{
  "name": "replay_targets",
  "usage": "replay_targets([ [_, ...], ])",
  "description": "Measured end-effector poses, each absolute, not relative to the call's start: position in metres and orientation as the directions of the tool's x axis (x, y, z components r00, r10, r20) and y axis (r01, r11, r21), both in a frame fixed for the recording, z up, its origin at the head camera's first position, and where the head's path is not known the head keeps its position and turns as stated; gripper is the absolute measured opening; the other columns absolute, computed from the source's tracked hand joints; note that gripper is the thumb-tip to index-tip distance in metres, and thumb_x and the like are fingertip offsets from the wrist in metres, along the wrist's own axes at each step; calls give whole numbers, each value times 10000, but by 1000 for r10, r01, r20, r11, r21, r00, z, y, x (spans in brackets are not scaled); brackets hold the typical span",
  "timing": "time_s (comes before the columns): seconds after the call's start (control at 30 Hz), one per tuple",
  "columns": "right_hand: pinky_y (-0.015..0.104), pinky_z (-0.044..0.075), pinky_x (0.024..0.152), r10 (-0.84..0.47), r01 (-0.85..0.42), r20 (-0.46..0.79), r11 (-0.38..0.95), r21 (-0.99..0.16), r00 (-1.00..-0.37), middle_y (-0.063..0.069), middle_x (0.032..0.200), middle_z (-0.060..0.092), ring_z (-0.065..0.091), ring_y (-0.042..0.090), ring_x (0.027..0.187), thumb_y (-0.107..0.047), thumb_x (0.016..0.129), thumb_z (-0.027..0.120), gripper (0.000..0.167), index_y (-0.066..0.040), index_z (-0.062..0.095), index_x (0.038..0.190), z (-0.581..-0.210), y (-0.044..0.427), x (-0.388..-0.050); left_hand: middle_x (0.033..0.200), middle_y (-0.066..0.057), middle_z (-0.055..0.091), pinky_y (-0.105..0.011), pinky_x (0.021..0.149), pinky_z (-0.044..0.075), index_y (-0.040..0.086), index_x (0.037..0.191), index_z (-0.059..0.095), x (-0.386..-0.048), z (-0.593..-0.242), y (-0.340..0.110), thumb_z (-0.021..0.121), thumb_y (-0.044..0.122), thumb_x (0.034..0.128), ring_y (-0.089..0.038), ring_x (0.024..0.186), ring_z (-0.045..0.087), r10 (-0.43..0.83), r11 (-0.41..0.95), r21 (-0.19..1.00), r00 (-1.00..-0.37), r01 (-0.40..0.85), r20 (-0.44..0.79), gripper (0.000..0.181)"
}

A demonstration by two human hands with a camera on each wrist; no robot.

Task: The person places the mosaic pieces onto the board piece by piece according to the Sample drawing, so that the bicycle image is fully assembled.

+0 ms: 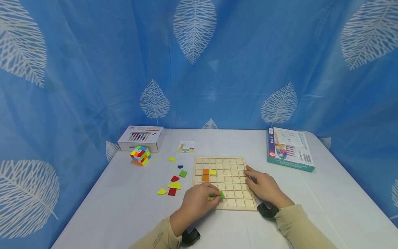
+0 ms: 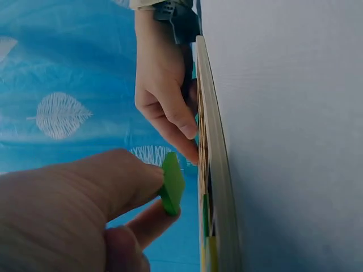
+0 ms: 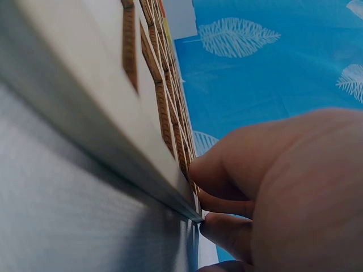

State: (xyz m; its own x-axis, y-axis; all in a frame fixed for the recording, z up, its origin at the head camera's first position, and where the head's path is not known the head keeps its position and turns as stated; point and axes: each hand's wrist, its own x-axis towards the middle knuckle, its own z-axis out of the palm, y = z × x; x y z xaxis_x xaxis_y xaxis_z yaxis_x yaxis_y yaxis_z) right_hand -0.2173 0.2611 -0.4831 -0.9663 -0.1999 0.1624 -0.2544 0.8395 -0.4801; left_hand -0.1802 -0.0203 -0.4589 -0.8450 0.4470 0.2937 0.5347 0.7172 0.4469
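In the head view, my left hand (image 1: 199, 200) is over the near left part of a wooden grid board (image 1: 233, 204). Its thumb and fingertips pinch a green square tile (image 2: 173, 184), held tilted just above the board in the left wrist view. My right hand (image 1: 265, 186) rests its thumb and fingertips at the board's right edge, fingers fairly straight. Two orange square tiles (image 1: 206, 177) and a yellow quarter-round tile (image 1: 212, 172) sit in the cells. Green and yellow pieces (image 2: 211, 249) also show low in the board, partly hidden by my left hand in the head view.
Left of the board lie several loose tiles, including a green square (image 1: 183, 174), a red square (image 1: 172, 192) and a yellow half-round (image 1: 174, 185). A pattern card (image 1: 186, 146), puzzle cube (image 1: 140, 155) and white box (image 1: 141, 137) stand farther back. Another box (image 1: 290, 148) lies at right.
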Motion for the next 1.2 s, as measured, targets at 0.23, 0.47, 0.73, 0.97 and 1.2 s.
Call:
replay_targets([
  [0.23, 617, 394, 1111, -196, -247, 154, 841, -481, -968, 140, 1568, 474, 477, 439, 1402, -221, 1026, 591, 455, -14, 589, 1431, -483, 260, -218, 1045, 174, 759, -180, 668, 513, 299, 987, 844, -185, -468, -19, 818, 290, 881, -10, 946, 712, 523, 723, 340, -798, 601, 299, 110],
  [0.47, 617, 397, 1108, -197, -248, 155, 840, -483, -968, 131, 1565, 479, 481, 440, 1398, -225, 1026, 593, 451, -22, 594, 1429, -484, 261, -218, 1071, 197, 758, -170, 701, 526, 308, 1020, 836, -189, -476, -20, 801, 271, 902, 28, 998, 705, 582, 686, 291, -743, 666, 329, 128],
  [0.73, 620, 393, 1109, -194, -244, 153, 842, -482, -969, 128, 1573, 469, 473, 439, 1404, -229, 1027, 593, 455, -22, 590, 1432, -483, 261, -219, 1079, 178, 762, -149, 688, 522, 282, 1033, 835, -191, -478, -21, 802, 252, 902, 35, 990, 707, 598, 665, 266, -711, 698, 370, 138],
  [0.97, 617, 397, 1108, -197, -250, 158, 842, -479, -968, 134, 1568, 472, 478, 441, 1399, -230, 1025, 596, 457, -14, 591, 1428, -483, 261, -218, 1080, 174, 749, -105, 632, 469, 291, 1048, 833, -193, -481, -21, 792, 276, 912, 35, 930, 707, 600, 652, 263, -696, 711, 396, 144],
  [1.2, 622, 396, 1105, -198, -249, 155, 841, -480, -968, 135, 1571, 471, 479, 446, 1397, -233, 1027, 593, 457, -16, 591, 1428, -483, 261, -217, 1004, 186, 766, -70, 602, 438, 280, 972, 845, -192, -483, -24, 796, 257, 881, 64, 870, 708, 655, 571, 161, -565, 805, 502, 106],
])
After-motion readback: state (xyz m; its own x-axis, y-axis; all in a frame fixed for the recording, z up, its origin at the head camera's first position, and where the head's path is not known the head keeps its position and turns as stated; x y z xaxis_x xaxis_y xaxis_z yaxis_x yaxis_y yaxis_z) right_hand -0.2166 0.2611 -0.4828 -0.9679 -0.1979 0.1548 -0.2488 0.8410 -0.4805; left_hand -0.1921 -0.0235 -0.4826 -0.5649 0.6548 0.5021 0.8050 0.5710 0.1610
